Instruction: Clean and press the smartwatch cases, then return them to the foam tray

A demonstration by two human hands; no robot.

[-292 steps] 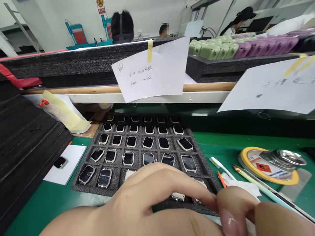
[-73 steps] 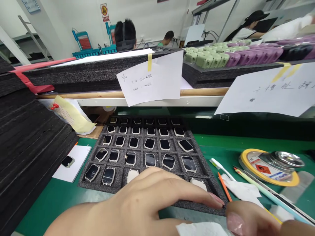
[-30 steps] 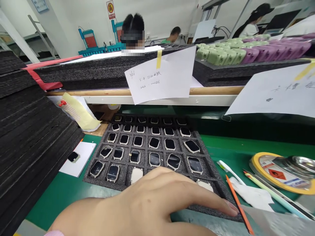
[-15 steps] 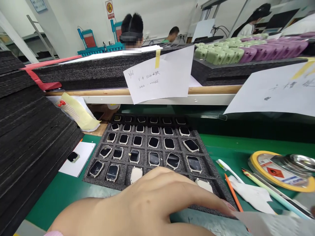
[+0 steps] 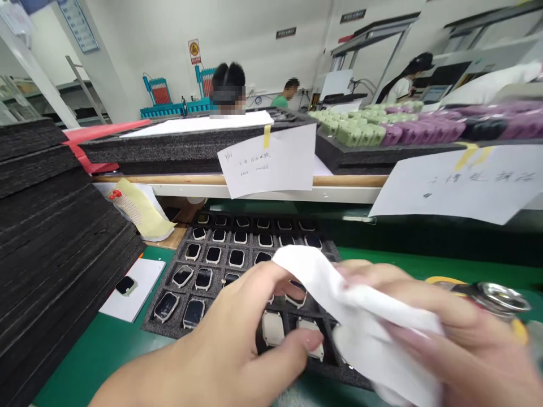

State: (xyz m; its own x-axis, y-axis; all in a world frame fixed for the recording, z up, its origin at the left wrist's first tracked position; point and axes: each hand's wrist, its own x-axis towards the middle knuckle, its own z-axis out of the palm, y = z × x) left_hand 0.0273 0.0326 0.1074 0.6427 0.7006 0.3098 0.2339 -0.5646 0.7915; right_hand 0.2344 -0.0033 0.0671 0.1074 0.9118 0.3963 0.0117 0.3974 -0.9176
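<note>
My right hand [image 5: 458, 333], blurred by motion, grips a crumpled white wipe [image 5: 369, 333] between thumb and fingers. My left hand [image 5: 237, 339] reaches over the front of a dark grey foam tray [image 5: 169, 333]. Its thumb stands well apart from the index finger, with nothing seen between them. The wipe's upper end covers the left fingertips; contact there is unclear. Rows of smartwatch bodies [image 5: 203, 278] lie in the tray's compartments, most with dark screens up. Under my left hand, a pale watch body [image 5: 274, 329] shows its light side. Both hands hide part of the front rows.
Stacked black foam sheets [image 5: 55, 254] rise at the left. A watch [image 5: 126, 285] lies on a white pad [image 5: 139, 302]. Behind the tray, a shelf [image 5: 339, 194] bears foam trays and green and purple cases [image 5: 360, 133]. A metal-topped container [image 5: 500, 297] stands right. Several people sit beyond.
My right hand has come in from the lower right with the wipe, now over the tray. My left thumb has come into view over the front row. The camera view has tilted up.
</note>
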